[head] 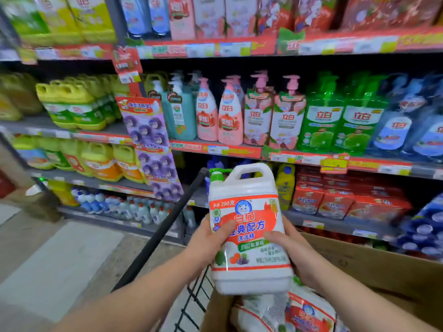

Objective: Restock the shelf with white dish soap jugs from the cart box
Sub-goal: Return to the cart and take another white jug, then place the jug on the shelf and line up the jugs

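Shrink-wrapped jugs (306, 312) lie in the cardboard box (359, 264) on the cart (163, 231). Just above them, a white dish soap jug (247, 226) is held upright in the air, short of the shelf (215, 149). The left hand (206, 245) and right hand (294, 255) grip its sides, fingers (224, 231) curled round it and thumbs on the label. The label reads 白猫, 洗洁精 and 290克 (one thumb hides part of a line). It has a green cap. Shelved pink pump bottles (230, 116) and green bottles (335, 121) read 立白.
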Motion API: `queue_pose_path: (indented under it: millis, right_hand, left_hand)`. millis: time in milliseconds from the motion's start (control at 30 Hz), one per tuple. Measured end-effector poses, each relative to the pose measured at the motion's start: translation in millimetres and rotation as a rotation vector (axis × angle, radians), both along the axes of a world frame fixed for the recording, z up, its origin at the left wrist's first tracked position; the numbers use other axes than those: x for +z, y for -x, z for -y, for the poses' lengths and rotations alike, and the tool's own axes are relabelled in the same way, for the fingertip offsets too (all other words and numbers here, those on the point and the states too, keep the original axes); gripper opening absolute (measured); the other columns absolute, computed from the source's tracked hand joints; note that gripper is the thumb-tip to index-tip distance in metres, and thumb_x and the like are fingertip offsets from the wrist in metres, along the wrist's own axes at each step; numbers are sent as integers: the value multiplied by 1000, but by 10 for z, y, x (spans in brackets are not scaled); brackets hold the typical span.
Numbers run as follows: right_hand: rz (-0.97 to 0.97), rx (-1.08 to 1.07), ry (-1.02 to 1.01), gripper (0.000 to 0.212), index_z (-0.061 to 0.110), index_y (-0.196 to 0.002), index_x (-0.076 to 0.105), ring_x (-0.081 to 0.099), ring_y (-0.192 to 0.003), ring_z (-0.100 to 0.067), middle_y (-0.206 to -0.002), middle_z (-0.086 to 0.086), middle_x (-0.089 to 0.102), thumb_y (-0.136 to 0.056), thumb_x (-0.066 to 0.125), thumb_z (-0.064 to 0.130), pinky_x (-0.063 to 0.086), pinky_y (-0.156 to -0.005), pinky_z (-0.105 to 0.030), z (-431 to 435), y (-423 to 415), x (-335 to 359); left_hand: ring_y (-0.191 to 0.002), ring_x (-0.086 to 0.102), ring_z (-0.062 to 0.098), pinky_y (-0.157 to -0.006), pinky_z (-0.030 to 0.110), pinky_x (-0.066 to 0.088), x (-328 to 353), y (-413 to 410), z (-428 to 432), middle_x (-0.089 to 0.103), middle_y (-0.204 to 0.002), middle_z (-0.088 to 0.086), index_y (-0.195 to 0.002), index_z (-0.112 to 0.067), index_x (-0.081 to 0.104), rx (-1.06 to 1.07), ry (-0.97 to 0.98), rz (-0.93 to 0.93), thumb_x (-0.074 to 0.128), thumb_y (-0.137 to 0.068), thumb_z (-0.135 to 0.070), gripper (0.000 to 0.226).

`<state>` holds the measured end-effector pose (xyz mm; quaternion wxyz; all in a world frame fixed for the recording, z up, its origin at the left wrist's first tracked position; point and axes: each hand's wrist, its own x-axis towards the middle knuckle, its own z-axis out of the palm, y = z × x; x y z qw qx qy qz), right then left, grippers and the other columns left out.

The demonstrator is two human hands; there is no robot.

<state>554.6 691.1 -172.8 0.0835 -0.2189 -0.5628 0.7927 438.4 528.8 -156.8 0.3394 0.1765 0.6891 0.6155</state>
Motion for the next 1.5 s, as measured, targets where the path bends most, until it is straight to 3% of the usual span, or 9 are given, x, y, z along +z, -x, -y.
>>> queue_pose_path:
  millis: [200,333,500,667,800,933,1100,1333,1500]
  right_hand:
    - [-62,135,-53,80,34,-125,49,73,-92,-28,-102,-1,76,-52,81,32,60,-72,-41,406,368,302]
    - [-89,181,-89,81,32,-125,49,71,-96,-33,-108,-7,74,-51,82,32,55,-87,-53,787,569,485]
    - [-139,222,-132,63,28,-114,55,74,-86,-29,-97,-5,77,-56,76,26,60,-67,-37,1414,901,707]
    - [-175,265,-135,68,22,-120,54,73,-86,-31,-99,-10,76,-55,75,23,59,-66,-37,2362,1371,811]
    - [-236,346,-135,74,18,-121,53,74,-81,-30,-96,-10,77,-51,77,28,58,-61,-35,3271,1830,926]
    - [-272,413,-85,70,12,-126,51,74,-76,-29,-93,-12,77,-60,74,20,58,-53,-32,4104,2229,1032]
    - [-277,495,-92,70,16,-126,51,75,-75,-27,-91,-9,77,-60,75,20,57,-52,-31,4812,2696,1168]
    - [-292,540,-132,46,26,-109,56,75,-71,-22,-82,0,78,-68,77,21,56,-50,-26,5299,3421,1253]
    - [-318,617,-138,74,26,-118,55,74,-84,-32,-97,-9,77,-49,81,35,60,-63,-38,5549,4129,1289]
  left_hand:
    - [-82,73,14,-57,17,55,319,129,539,77,-94,-5,-110,-23,59,130,-69,-79,64,-84,-36,29]
    - [-88,73,20,-76,34,59,459,272,937,76,-100,2,-114,-19,58,193,-81,-102,63,-84,-38,36]
    - [-82,74,17,-59,23,56,585,510,1602,76,-99,2,-116,-17,56,267,-116,-111,65,-82,-40,42]
    - [-77,74,13,-56,19,55,781,818,2606,77,-88,-9,-109,-24,58,323,-143,-168,69,-66,-51,52]
    - [-84,74,16,-70,28,59,985,1132,3543,77,-94,-5,-108,-25,59,369,-120,-241,69,-57,-56,61]
    - [-91,72,20,-87,41,56,1088,1400,4355,75,-104,0,-114,-22,59,479,-84,-286,69,-74,-45,47]
    - [-83,74,16,-67,28,59,1171,1705,5086,76,-97,-1,-109,-24,60,567,-106,-275,67,-81,-37,32]
    - [-85,74,20,-80,42,58,1262,2247,5595,76,-96,-1,-109,-25,59,632,-133,-273,67,-59,-52,57]
    - [-82,74,20,-67,33,60,1299,2893,5840,77,-94,-2,-108,-23,58,650,-133,-293,68,-61,-50,56]
